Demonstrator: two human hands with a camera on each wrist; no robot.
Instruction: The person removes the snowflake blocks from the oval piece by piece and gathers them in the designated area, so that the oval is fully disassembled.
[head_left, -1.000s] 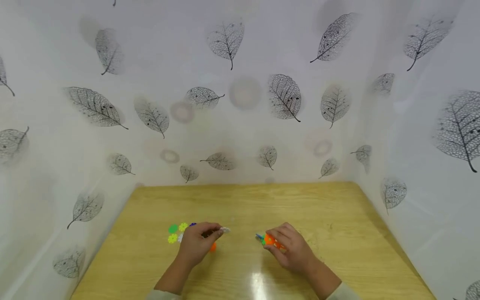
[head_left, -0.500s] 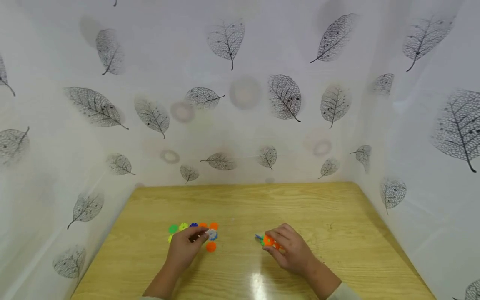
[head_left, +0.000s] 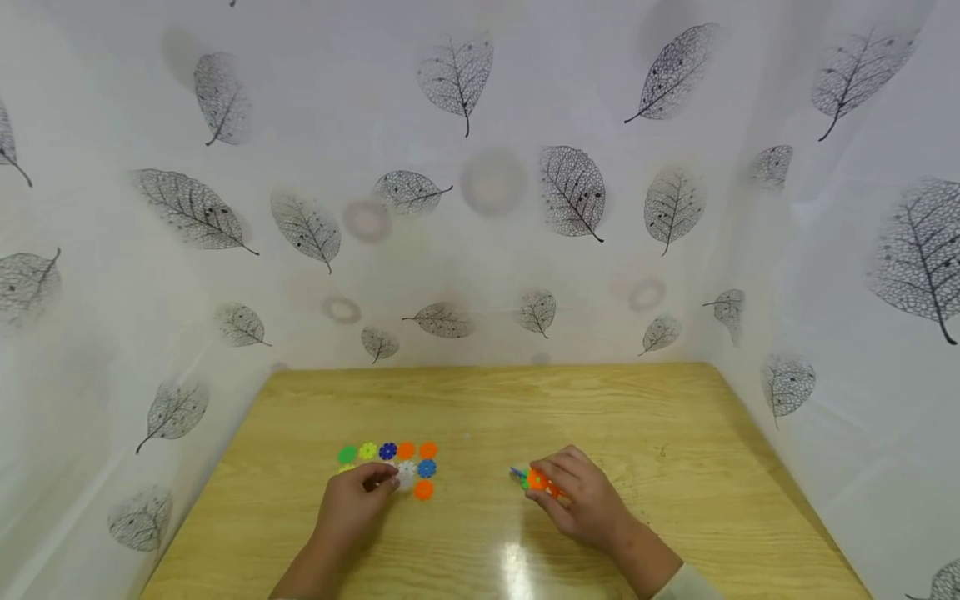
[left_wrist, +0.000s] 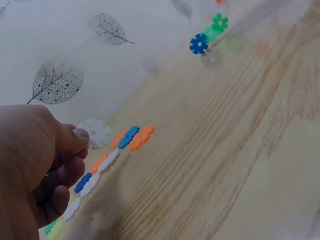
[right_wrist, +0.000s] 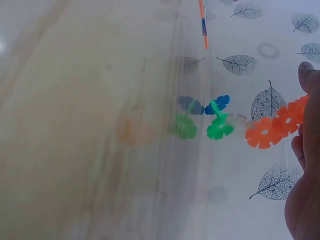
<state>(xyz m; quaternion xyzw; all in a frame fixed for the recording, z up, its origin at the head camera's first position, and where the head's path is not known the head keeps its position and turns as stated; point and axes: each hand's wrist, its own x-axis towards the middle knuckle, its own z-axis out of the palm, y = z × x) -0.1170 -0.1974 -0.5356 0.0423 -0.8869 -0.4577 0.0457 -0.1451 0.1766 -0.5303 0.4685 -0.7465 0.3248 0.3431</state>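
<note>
My left hand (head_left: 354, 506) pinches a white flower-shaped interlocking disc (left_wrist: 96, 134) between thumb and forefinger. It is above the left-hand group of loose discs and hides part of that group in the head view. My right hand (head_left: 581, 493) grips a short chain of joined discs by its orange discs (right_wrist: 264, 132). A whitish disc, then green discs (right_wrist: 220, 128) and a blue disc (right_wrist: 218, 104) at the tip, continue the chain leftward. The right hand and its chain are well apart from the left hand.
Loose discs lie flat in rows on the wooden table (head_left: 480, 408), among them a green disc (head_left: 347, 454), a dark blue disc (head_left: 387, 451), a light blue disc (head_left: 427, 468) and an orange disc (head_left: 423, 490). A leaf-patterned white sheet (head_left: 480, 267) stands around the table's back and sides.
My left hand has moved left with the white disc, from the gap between the hands to over the loose discs, uncovering the orange and blue ones. The right hand has stayed almost still.
</note>
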